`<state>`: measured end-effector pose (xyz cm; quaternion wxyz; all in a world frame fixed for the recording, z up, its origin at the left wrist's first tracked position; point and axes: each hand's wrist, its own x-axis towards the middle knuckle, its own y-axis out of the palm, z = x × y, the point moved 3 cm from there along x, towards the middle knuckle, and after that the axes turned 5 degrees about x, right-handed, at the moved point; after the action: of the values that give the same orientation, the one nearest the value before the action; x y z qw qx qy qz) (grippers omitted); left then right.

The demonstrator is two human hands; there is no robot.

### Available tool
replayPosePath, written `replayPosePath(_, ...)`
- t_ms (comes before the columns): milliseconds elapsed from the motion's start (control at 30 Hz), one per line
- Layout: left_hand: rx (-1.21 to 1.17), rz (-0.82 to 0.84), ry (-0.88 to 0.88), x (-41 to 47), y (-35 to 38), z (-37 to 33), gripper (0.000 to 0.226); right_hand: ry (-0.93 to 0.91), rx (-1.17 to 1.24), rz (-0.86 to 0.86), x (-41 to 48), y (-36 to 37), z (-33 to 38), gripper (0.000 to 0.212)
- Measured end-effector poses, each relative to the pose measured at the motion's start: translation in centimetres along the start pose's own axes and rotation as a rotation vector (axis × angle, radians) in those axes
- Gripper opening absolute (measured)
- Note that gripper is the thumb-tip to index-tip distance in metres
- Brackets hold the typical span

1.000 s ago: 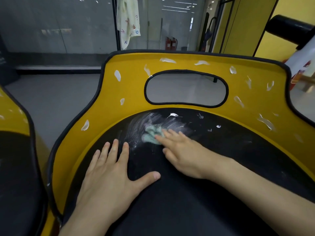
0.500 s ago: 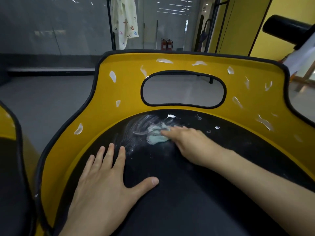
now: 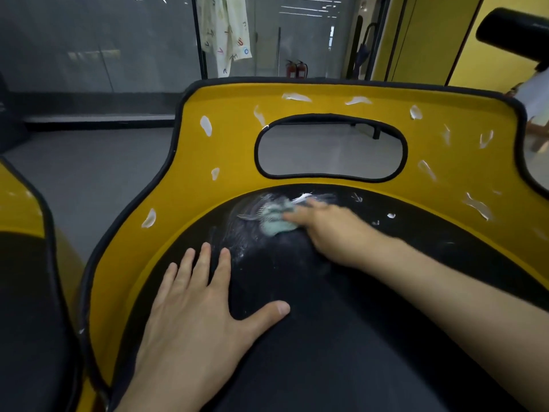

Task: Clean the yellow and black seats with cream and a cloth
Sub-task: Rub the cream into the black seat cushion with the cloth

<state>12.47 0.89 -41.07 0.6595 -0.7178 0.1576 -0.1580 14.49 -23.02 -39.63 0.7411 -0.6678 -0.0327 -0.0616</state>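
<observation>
Teal cloth (image 3: 274,223) sits pinned under the flat fingers of my right hand (image 3: 329,231) at the back of the black seat pad (image 3: 341,337), left hand (image 3: 196,316) splayed flat nearby, so I reckon it could slip and leave the cream (image 3: 246,216) streaky.

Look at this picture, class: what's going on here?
A person is cleaning a yellow and black seat. The right hand presses a pale green cloth onto the black cushion near the backrest, where white cream is smeared. The left hand rests flat on the cushion, fingers spread. Dabs of cream on the backrest are not yet wiped.
</observation>
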Motion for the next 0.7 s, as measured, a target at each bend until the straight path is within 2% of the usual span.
replayPosePath(67,-0.016,-0.004,0.0,-0.1,0.0,0.0,0.126,0.188,-0.062,0.023,1.7,-0.8,-3.0,0.059)
replayPosePath(133,-0.022,-0.005,-0.003,0.0,0.0,0.0,0.126,0.272,-0.05,-0.001,3.2,-1.1,-3.4,0.052)
replayPosePath(233,-0.01,0.001,0.0,0.1,0.1,0.0,0.127,0.136,0.053,-0.037,3.0,0.1,0.1,0.048)
replayPosePath(300,-0.005,-0.008,0.003,0.1,0.1,0.0,0.127,-0.024,0.125,-0.033,0.9,0.6,2.2,0.051)
replayPosePath(367,-0.004,-0.007,0.007,-0.1,0.0,-0.1,0.128,-0.1,0.112,0.012,-0.7,0.1,1.9,0.058)
replayPosePath(467,0.001,-0.002,0.008,0.0,-0.1,-0.1,0.13,0.032,0.042,0.063,0.2,-0.7,-1.3,0.062)
replayPosePath(533,0.002,0.011,0.002,0.0,-0.2,-0.1,0.129,0.12,0.056,0.056,1.4,-0.9,-2.0,0.056)
replayPosePath(600,0.001,0.03,-0.006,0.1,-0.3,-0.3,0.128,0.124,0.071,0.038,2.0,-0.4,-1.1,0.049)
replayPosePath(700,0.007,0.041,-0.008,0.1,-0.2,-0.4,0.128,0.056,0.15,0.091,0.5,0.7,1.3,0.073)
